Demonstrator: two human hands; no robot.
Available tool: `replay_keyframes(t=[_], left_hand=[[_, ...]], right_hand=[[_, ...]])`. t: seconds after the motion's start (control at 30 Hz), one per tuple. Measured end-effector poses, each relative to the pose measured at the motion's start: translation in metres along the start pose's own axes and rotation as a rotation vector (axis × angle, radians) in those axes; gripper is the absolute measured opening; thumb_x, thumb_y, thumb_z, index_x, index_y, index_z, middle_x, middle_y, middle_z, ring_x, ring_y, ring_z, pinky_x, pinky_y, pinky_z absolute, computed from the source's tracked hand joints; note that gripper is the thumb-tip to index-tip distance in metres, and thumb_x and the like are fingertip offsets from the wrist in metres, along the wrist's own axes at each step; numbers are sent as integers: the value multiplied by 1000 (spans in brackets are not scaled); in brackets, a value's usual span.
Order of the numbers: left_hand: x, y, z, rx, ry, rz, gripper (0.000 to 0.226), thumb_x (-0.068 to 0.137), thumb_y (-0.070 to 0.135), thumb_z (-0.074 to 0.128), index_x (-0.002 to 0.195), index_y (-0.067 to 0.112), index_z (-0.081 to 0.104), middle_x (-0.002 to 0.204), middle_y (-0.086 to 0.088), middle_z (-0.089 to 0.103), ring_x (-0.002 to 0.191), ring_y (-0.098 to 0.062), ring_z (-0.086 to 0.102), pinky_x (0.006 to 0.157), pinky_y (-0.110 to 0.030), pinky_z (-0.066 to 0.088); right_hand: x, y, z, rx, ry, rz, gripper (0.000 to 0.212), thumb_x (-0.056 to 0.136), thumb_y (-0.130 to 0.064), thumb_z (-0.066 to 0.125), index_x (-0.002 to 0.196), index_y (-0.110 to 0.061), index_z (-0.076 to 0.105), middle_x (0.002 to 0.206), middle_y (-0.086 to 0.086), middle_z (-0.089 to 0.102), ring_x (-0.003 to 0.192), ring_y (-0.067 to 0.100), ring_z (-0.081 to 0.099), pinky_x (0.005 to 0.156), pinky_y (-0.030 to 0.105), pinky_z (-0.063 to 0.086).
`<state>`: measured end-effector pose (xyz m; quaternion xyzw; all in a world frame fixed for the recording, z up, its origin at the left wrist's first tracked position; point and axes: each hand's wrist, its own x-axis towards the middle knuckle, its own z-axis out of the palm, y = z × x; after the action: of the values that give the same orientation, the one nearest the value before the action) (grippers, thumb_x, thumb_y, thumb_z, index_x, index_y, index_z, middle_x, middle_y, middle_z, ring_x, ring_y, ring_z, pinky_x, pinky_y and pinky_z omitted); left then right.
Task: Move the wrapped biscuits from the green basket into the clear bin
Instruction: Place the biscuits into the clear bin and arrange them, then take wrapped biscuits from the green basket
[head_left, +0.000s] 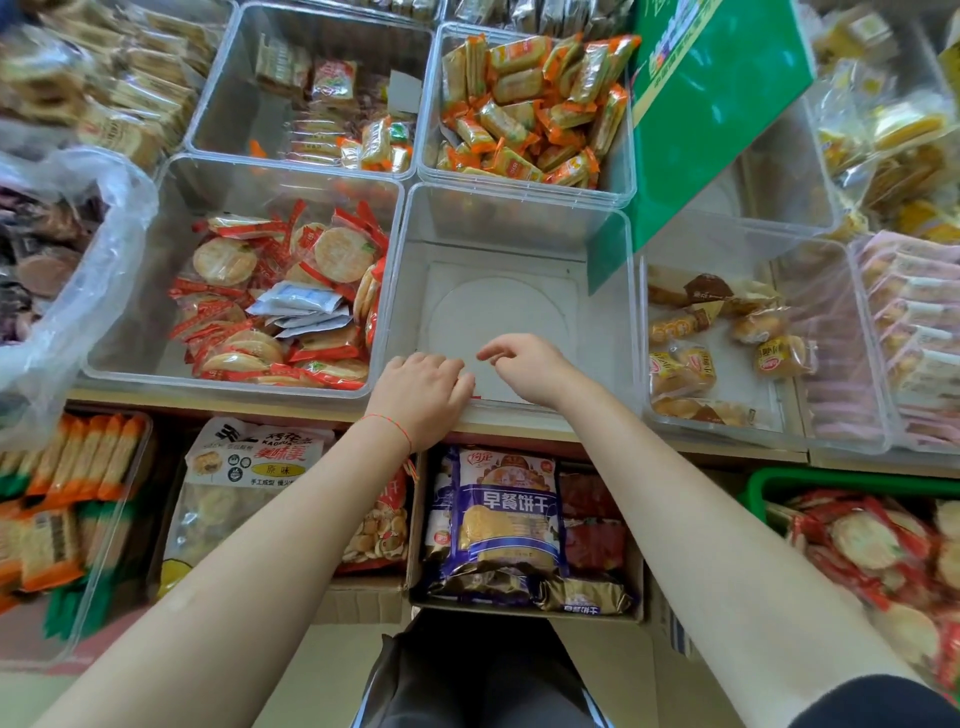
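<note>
Looking down, we see a shelf of clear tubs, and the clear bin (597, 291) in the middle of the front row holds nothing yet; only its pale floor shows through. The tub to its left (130, 312) is half full of round biscuits in red wrappers, and the one behind (621, 171) holds orange packets. Lower right, at the frame's edge, sits the green basket (831, 475), and the wrapped biscuits (867, 540) we are meant to move lie piled in it, well apart from both hands.

Both arms reach forward to the near edge of the bin. Our left hand (421, 395) rests on the front rim with its fingers curled over the edge, pressed close together. Our right hand (530, 369) hovers just inside the bin, fingers loosely bent and a little spread, holding nothing.

We judge the transfer has not started: this looks like steadying or seating the bin. The next move calls for swinging the right hand down and right to the basket, closing on a few wrappers there, and carrying them over the bin's rim.
</note>
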<state>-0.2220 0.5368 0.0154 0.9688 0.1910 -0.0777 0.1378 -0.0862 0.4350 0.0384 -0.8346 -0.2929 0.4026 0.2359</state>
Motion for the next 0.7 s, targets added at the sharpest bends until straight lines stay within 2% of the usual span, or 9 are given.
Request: replay_keyframes(t=[0.07, 0.13, 0.17, 0.2, 0.27, 0.37, 0.47, 0.53, 0.7], left_hand=[[0, 14, -7, -76, 109, 42, 56, 92, 42, 18, 115, 16, 62, 113, -4, 66, 106, -25, 58, 92, -39, 41], [-5, 42, -17, -225, 322, 109, 45, 92, 40, 30, 101, 15, 66, 96, -1, 68, 90, -23, 61, 80, -35, 44], [-9, 61, -23, -305, 391, 125, 39, 91, 40, 35, 94, 16, 66, 87, 1, 67, 82, -20, 59, 72, -33, 44], [-11, 81, -28, -369, 383, 132, 35, 91, 41, 38, 91, 18, 65, 81, 5, 64, 76, -17, 57, 65, -31, 44], [-14, 126, -29, -393, 213, 146, 32, 92, 45, 40, 92, 23, 63, 80, 9, 63, 72, -12, 57, 59, -27, 43], [-8, 188, -8, -275, -90, 202, 27, 92, 43, 45, 98, 27, 65, 91, 7, 68, 83, -18, 63, 64, -28, 47], [1, 243, 17, -201, -271, 251, 26, 91, 38, 47, 98, 26, 68, 95, 2, 69, 92, -24, 64, 68, -28, 45], [9, 280, 36, -201, -349, 262, 26, 92, 37, 46, 99, 26, 68, 98, 2, 69, 93, -25, 63, 72, -30, 49], [35, 386, 84, -242, -441, 203, 30, 95, 33, 46, 111, 21, 68, 112, -3, 69, 103, -25, 62, 81, -31, 49]], right_hand=[[-32, 12, -4, -7, 345, -145, 34, 95, -4, 41, 111, -15, 68, 114, 3, 65, 107, 17, 59, 90, 27, 46], [-74, 31, -1, -60, 657, -256, 25, 92, -1, 46, 98, -10, 68, 96, 2, 62, 89, 14, 57, 75, 24, 46], [-96, 43, 2, -74, 731, -256, 21, 92, -1, 48, 93, -9, 67, 91, 0, 60, 83, 12, 55, 69, 22, 44], [-117, 58, 4, -72, 749, -218, 19, 92, -2, 49, 90, -10, 66, 89, -2, 59, 79, 11, 53, 65, 21, 43], [-150, 96, 8, -23, 678, -27, 19, 93, -6, 48, 90, -13, 66, 91, -5, 56, 78, 12, 53, 65, 26, 43], [-183, 161, 4, 0, 590, 218, 22, 93, -10, 44, 93, -18, 64, 96, -5, 53, 82, 18, 54, 70, 33, 45], [-204, 213, -22, -11, 587, 297, 21, 91, -9, 45, 99, -17, 63, 98, -2, 49, 84, 25, 54, 71, 36, 42], [-211, 248, -46, -52, 593, 364, 22, 91, -11, 47, 105, -19, 62, 105, -1, 51, 88, 24, 54, 75, 35, 41], [-228, 366, -93, -41, 564, 426, 23, 88, -16, 54, 110, -14, 60, 115, 9, 50, 102, 32, 55, 84, 40, 50]])
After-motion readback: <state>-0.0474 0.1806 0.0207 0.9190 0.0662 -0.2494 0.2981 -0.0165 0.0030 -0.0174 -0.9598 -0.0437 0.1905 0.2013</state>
